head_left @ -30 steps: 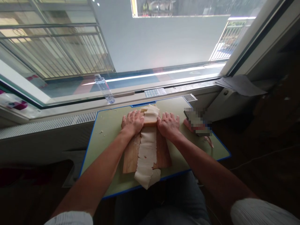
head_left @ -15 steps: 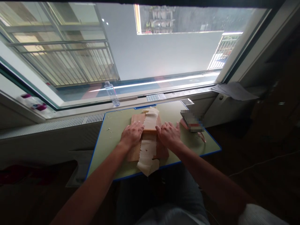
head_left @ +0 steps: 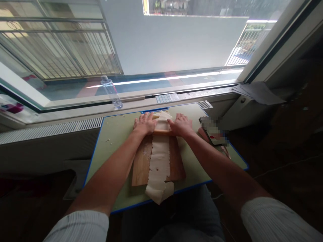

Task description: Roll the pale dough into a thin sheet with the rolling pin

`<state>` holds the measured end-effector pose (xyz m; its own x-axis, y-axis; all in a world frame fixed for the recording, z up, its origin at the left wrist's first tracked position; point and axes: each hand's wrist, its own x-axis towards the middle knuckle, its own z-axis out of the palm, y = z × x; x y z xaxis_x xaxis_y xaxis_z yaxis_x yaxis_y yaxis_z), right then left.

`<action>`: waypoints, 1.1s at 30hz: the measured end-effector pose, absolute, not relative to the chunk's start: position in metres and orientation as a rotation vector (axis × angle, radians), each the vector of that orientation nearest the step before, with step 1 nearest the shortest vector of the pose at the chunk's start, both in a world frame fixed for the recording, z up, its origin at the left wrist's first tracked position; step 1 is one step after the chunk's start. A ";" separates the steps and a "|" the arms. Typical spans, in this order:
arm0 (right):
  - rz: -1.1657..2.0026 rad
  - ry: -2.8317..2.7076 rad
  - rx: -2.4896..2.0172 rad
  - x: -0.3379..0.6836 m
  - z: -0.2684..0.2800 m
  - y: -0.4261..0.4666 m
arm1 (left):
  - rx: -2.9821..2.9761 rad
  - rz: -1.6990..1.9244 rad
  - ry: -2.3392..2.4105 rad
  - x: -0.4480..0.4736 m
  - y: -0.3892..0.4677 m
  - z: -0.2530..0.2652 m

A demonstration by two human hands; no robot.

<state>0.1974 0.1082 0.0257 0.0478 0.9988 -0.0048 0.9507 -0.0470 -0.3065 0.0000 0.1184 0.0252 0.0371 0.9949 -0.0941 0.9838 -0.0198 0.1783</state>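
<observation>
A wooden rolling pin [head_left: 162, 132] lies across a long, pale strip of rolled dough [head_left: 159, 153] on a wooden board [head_left: 140, 172]. My left hand [head_left: 144, 124] is over the pin's left end and my right hand [head_left: 180, 125] over its right end. Both hold it from above, thumbs pointing inward and fingers reaching forward; the pin's ends are hidden beneath them. The dough has ragged edges and a small hole. Its near end is folded and hangs past the board's near edge, while its far end lies bunched beyond the pin.
The board rests on a small green table [head_left: 112, 132] with a blue rim. A partly blurred flat object [head_left: 214, 132] lies at the table's right. On the window sill stands a clear plastic bottle [head_left: 112, 92]; papers [head_left: 258, 93] lie farther right. Small crumbs dot the table's left.
Both hands and the rolling pin have moved forward, toward the board's far end, uncovering more of the dough strip behind the pin. The view has tilted downward slightly.
</observation>
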 end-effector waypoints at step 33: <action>0.168 -2.122 -1.996 0.187 0.022 0.035 | 2.190 0.209 2.130 -0.003 0.038 0.023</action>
